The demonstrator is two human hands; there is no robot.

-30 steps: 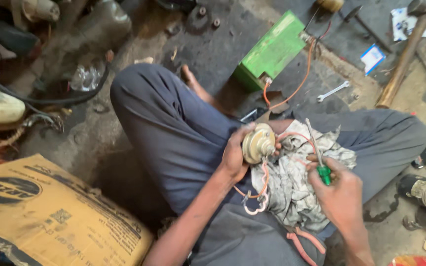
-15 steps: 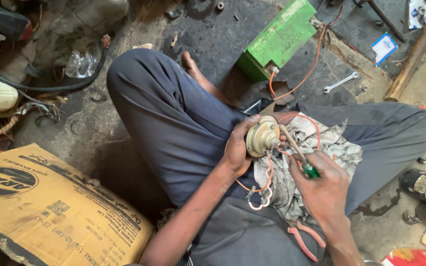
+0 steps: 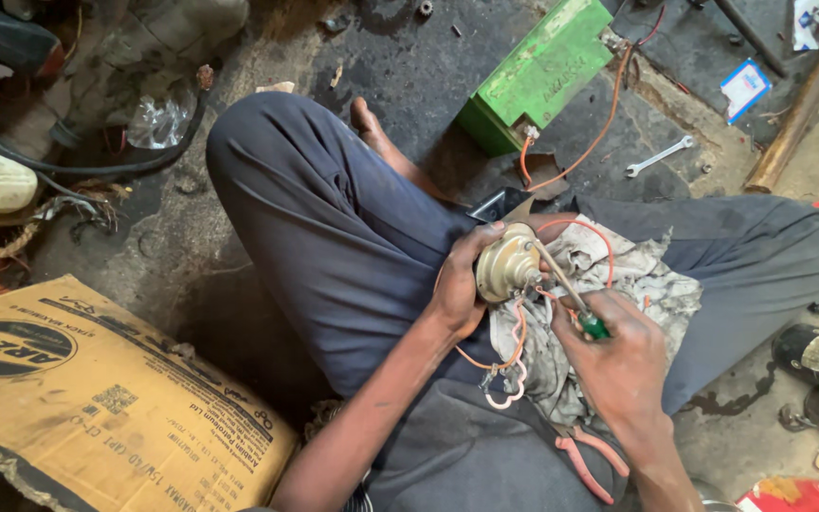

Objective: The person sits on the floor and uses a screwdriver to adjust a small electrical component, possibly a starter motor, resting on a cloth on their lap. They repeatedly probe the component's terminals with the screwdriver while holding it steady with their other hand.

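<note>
Two hands work over the lap of a seated person in dark trousers (image 3: 334, 228). Left hand (image 3: 457, 280) has its grip clamped on a round brass-coloured part (image 3: 507, 265), held at the picture's centre above a dirty rag (image 3: 618, 275). Right hand (image 3: 623, 356), at 4 o'clock from the part, has its grip closed around a green-handled screwdriver (image 3: 580, 308), whose shaft tip meets the part. Orange wires (image 3: 609, 123) run toward 12 o'clock to a green battery (image 3: 542, 71). Nearby lie a spanner (image 3: 658, 156), red-handled pliers (image 3: 585, 460) and a cardboard box (image 3: 97, 389).
</note>
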